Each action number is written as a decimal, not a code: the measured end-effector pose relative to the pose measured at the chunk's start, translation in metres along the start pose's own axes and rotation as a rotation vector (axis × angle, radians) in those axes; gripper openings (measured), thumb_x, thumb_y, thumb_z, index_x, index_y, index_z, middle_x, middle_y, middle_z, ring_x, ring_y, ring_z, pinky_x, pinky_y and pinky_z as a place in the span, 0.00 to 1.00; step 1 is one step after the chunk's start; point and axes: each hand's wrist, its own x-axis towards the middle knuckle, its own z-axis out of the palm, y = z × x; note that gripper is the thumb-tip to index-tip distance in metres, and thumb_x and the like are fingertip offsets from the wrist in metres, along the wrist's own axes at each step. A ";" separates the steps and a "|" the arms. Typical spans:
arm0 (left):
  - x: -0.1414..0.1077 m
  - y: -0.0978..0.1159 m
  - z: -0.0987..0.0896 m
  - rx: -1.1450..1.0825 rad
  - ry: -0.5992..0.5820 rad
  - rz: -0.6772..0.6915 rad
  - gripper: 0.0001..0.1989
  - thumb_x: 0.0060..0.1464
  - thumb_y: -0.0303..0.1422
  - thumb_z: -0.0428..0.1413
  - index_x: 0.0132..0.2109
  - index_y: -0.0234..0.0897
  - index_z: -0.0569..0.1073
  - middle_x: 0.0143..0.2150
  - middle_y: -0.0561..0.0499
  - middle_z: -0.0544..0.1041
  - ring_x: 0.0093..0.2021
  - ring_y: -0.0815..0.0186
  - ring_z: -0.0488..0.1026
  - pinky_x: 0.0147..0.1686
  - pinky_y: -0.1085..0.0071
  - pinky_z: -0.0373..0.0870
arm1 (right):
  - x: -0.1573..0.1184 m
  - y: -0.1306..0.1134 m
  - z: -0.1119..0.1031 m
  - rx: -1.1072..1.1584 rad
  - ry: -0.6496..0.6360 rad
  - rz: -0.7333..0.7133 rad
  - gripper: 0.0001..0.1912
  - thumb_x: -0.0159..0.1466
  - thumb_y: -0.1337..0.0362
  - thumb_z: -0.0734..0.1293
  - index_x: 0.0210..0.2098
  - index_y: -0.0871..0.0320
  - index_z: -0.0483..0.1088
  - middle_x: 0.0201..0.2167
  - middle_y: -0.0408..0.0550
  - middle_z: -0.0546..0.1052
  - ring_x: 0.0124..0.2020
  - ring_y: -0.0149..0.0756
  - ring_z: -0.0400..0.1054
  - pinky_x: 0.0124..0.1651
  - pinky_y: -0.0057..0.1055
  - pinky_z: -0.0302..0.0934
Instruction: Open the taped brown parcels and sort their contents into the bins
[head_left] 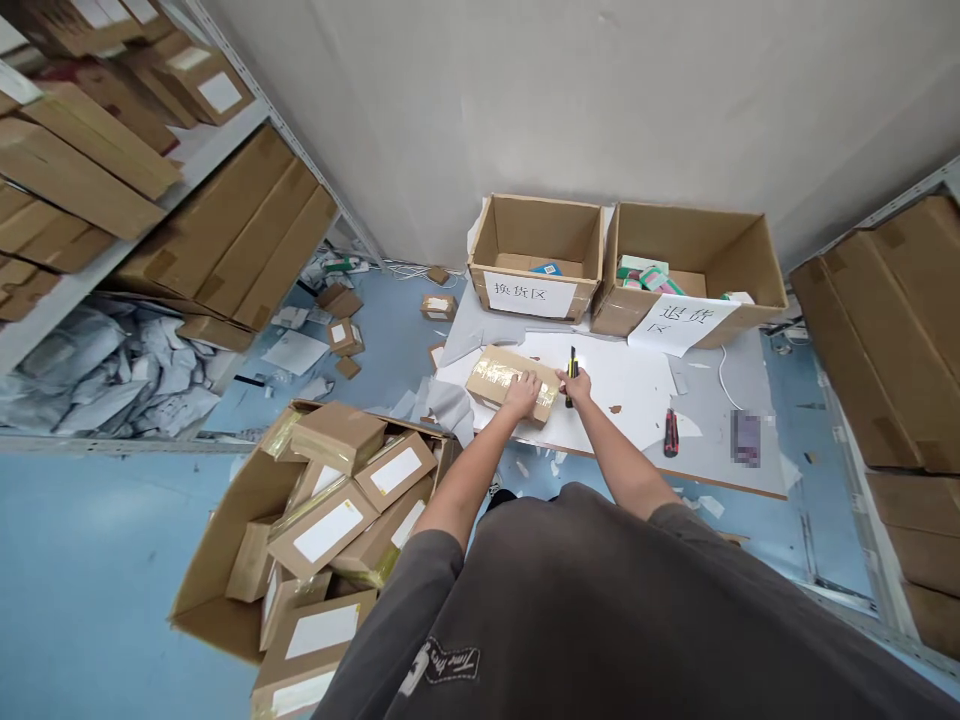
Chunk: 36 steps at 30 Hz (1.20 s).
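An open brown cardboard carton [690, 225] holds green-white boxes [641, 272]. On the grey tabletop [720, 385], my left grip [523, 393], clamping unclear, covers a taped cardboard parcel [493, 376]; my right grip [576, 384] clasps a yellow-black cutter [573, 362].

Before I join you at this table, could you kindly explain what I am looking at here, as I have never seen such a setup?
Of course. There is no machine here: a person works with two bare hands, and a camera worn on the head looks forward and down, so this single picture shows roughly the wearer's own view. The left hand rests on a taped cardboard parcel. The right hand, beside the parcel's right end, holds a yellow-and-black cutter. On the table lie white paper and a red-and-black cutter; a left carton and a right carton, both open, stand at the back. A large carton full of boxes sits to the person's left.
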 end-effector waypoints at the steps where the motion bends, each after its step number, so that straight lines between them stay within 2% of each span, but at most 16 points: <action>1: 0.004 0.004 0.000 -0.015 -0.001 -0.041 0.48 0.47 0.36 0.76 0.71 0.31 0.66 0.72 0.27 0.65 0.71 0.40 0.62 0.70 0.50 0.59 | 0.005 -0.003 -0.007 0.024 0.044 0.022 0.25 0.65 0.47 0.77 0.39 0.50 0.58 0.26 0.34 0.69 0.19 0.29 0.69 0.22 0.24 0.67; 3: 0.009 0.010 0.000 -0.052 -0.013 -0.113 0.51 0.47 0.40 0.77 0.72 0.30 0.64 0.72 0.26 0.65 0.72 0.41 0.62 0.70 0.52 0.61 | 0.009 -0.004 -0.024 0.042 0.057 0.054 0.23 0.70 0.44 0.72 0.41 0.50 0.58 0.28 0.34 0.71 0.18 0.29 0.70 0.22 0.24 0.67; 4: 0.010 0.012 0.000 -0.069 -0.016 -0.138 0.51 0.48 0.40 0.77 0.73 0.30 0.64 0.72 0.26 0.65 0.72 0.41 0.62 0.69 0.53 0.62 | 0.007 -0.001 -0.032 0.028 0.014 0.052 0.21 0.72 0.43 0.70 0.43 0.50 0.58 0.28 0.34 0.72 0.17 0.29 0.70 0.22 0.24 0.67; 7: 0.012 0.017 0.001 -0.096 -0.010 -0.169 0.51 0.49 0.42 0.76 0.74 0.31 0.64 0.73 0.26 0.65 0.72 0.40 0.63 0.67 0.52 0.66 | -0.008 0.013 -0.055 -0.102 -0.198 0.013 0.17 0.75 0.45 0.66 0.45 0.50 0.60 0.26 0.34 0.74 0.17 0.30 0.70 0.23 0.24 0.66; 11: 0.012 0.020 0.001 -0.076 -0.008 -0.185 0.52 0.51 0.42 0.76 0.76 0.33 0.62 0.79 0.27 0.59 0.76 0.37 0.60 0.68 0.50 0.68 | -0.023 0.025 -0.071 -0.414 -0.416 -0.138 0.09 0.78 0.54 0.64 0.43 0.52 0.67 0.24 0.36 0.74 0.19 0.30 0.70 0.28 0.23 0.64; 13: 0.011 0.020 0.000 -0.080 -0.019 -0.180 0.53 0.52 0.42 0.75 0.77 0.33 0.60 0.80 0.26 0.57 0.77 0.37 0.59 0.69 0.50 0.66 | -0.021 0.022 -0.076 -0.585 -0.443 -0.232 0.09 0.78 0.57 0.64 0.44 0.53 0.71 0.26 0.39 0.77 0.23 0.33 0.72 0.31 0.24 0.62; 16: 0.010 0.019 0.000 -0.098 -0.038 -0.171 0.56 0.52 0.41 0.75 0.79 0.30 0.57 0.80 0.23 0.57 0.78 0.36 0.58 0.71 0.50 0.64 | -0.010 0.011 -0.082 -0.826 -0.429 -0.364 0.10 0.79 0.57 0.65 0.47 0.54 0.77 0.36 0.48 0.83 0.37 0.40 0.76 0.38 0.27 0.61; 19: 0.007 0.018 0.001 -0.096 -0.032 -0.170 0.57 0.52 0.41 0.75 0.79 0.26 0.56 0.78 0.20 0.60 0.79 0.37 0.58 0.71 0.51 0.64 | 0.000 0.001 -0.081 -0.966 -0.465 -0.401 0.12 0.79 0.57 0.65 0.48 0.55 0.79 0.43 0.53 0.84 0.45 0.45 0.76 0.39 0.28 0.58; 23: 0.006 0.018 0.001 -0.089 -0.049 -0.163 0.58 0.52 0.41 0.75 0.79 0.26 0.55 0.77 0.20 0.62 0.78 0.37 0.60 0.68 0.53 0.68 | 0.003 -0.004 -0.076 -0.981 -0.507 -0.364 0.15 0.80 0.56 0.62 0.46 0.57 0.78 0.40 0.53 0.82 0.40 0.43 0.73 0.37 0.28 0.56; 27: 0.007 0.018 -0.003 -0.088 -0.073 -0.182 0.59 0.51 0.40 0.76 0.79 0.26 0.55 0.76 0.21 0.64 0.78 0.37 0.61 0.68 0.54 0.70 | 0.002 -0.003 -0.080 -0.943 -0.541 -0.330 0.13 0.79 0.57 0.64 0.42 0.56 0.74 0.34 0.51 0.80 0.34 0.40 0.71 0.35 0.28 0.56; 31: 0.005 0.018 -0.005 -0.083 -0.053 -0.180 0.57 0.51 0.39 0.76 0.78 0.23 0.57 0.74 0.18 0.66 0.75 0.38 0.65 0.66 0.55 0.71 | 0.000 0.000 -0.083 -0.797 -0.574 -0.161 0.13 0.80 0.56 0.63 0.40 0.54 0.69 0.27 0.44 0.75 0.23 0.36 0.66 0.30 0.28 0.57; 36: 0.005 0.017 -0.006 -0.057 -0.049 -0.156 0.55 0.52 0.40 0.76 0.77 0.26 0.58 0.76 0.20 0.64 0.77 0.37 0.61 0.68 0.53 0.69 | -0.006 0.004 -0.081 -0.654 -0.611 -0.022 0.13 0.80 0.55 0.62 0.38 0.53 0.64 0.22 0.38 0.68 0.15 0.33 0.62 0.23 0.27 0.56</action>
